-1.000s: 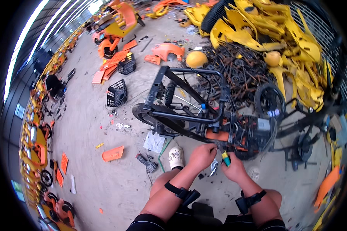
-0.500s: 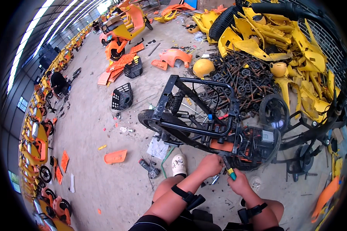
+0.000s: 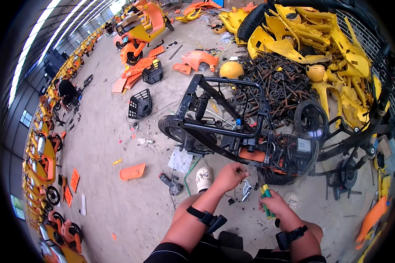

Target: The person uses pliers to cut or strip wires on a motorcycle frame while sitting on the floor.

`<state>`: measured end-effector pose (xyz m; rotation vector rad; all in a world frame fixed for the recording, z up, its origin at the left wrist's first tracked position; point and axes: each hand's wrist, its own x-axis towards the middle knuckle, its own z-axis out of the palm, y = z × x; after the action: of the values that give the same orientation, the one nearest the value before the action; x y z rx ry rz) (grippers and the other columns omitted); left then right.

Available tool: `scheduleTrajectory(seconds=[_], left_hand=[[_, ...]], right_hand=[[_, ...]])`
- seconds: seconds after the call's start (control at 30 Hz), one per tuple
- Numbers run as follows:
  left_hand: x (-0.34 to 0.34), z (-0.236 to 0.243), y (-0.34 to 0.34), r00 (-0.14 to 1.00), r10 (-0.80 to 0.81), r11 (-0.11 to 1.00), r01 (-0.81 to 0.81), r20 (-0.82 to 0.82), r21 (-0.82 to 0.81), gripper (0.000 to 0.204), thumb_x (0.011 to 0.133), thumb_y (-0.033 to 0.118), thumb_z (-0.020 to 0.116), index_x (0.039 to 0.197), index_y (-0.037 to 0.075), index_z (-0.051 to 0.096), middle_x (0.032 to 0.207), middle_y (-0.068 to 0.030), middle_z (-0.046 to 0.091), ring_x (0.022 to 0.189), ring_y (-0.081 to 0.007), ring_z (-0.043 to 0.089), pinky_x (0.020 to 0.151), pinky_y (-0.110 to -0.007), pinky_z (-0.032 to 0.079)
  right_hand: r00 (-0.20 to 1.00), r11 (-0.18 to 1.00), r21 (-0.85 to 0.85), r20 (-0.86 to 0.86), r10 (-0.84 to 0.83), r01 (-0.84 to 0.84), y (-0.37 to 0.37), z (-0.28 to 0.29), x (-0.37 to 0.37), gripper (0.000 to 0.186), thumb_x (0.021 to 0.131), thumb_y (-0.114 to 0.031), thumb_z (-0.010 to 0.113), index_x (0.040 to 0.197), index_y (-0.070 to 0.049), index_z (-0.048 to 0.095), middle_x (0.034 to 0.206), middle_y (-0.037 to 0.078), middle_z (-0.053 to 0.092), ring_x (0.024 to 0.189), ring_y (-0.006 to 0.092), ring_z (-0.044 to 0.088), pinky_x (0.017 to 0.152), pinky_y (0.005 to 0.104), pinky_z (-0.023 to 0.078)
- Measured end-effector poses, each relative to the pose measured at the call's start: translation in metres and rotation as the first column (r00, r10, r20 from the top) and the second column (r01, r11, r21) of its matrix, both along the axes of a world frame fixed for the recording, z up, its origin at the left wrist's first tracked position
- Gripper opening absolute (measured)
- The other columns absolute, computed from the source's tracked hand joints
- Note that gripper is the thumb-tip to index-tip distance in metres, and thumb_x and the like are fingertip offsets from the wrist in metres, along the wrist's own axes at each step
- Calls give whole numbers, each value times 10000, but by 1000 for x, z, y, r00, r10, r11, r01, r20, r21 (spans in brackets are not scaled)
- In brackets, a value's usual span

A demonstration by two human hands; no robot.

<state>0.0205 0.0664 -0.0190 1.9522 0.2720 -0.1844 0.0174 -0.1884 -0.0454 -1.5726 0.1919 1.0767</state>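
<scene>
Head view on my feed, and I read bearings as a clock laid flat over it, twelve at the top. The right hand (image 3: 273,203) is closed around a hand tool with yellow-and-green handles (image 3: 266,192); I can't make out its working end. At ten o'clock from that grip, the left hand (image 3: 231,176) has its fingers curled in toward the thumb, and I cannot tell whether something small is pinched there. A scatter of small silvery metal pieces (image 3: 246,190) lies on the grey concrete floor (image 3: 105,144) between the two hands.

At twelve from the left hand I see the black tubular metal vehicle frame (image 3: 219,132), with a black wheel at its nine o'clock end. At nine from the left hand lie a dark grey power drill (image 3: 171,184) and, farther out, a curved orange plastic panel (image 3: 132,172). A heap of rusty dark metal parts (image 3: 274,90) sits at twelve from the right hand.
</scene>
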Motion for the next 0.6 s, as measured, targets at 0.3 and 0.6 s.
scheduleTrajectory(seconds=[0.3,0.6], left_hand=[[-10,17,-18,970,243,906,-223,10,-359,222,941,211,746,993,22,642,814,-29,693,690,-70,578,611,-245,471],[-15,12,-18,962,273,777,-211,16,-593,265,957,84,706,1193,-13,638,1053,-115,738,841,-118,661,652,-253,511]], right_hand=[[975,976,152,-181,-128,157,29,36,-11,318,912,-98,543,1214,-6,577,1075,151,713,943,267,708,781,377,551],[990,964,229,-9,-138,136,28,34,6,381,866,-21,581,1247,-24,564,1077,83,644,955,215,654,790,376,582]])
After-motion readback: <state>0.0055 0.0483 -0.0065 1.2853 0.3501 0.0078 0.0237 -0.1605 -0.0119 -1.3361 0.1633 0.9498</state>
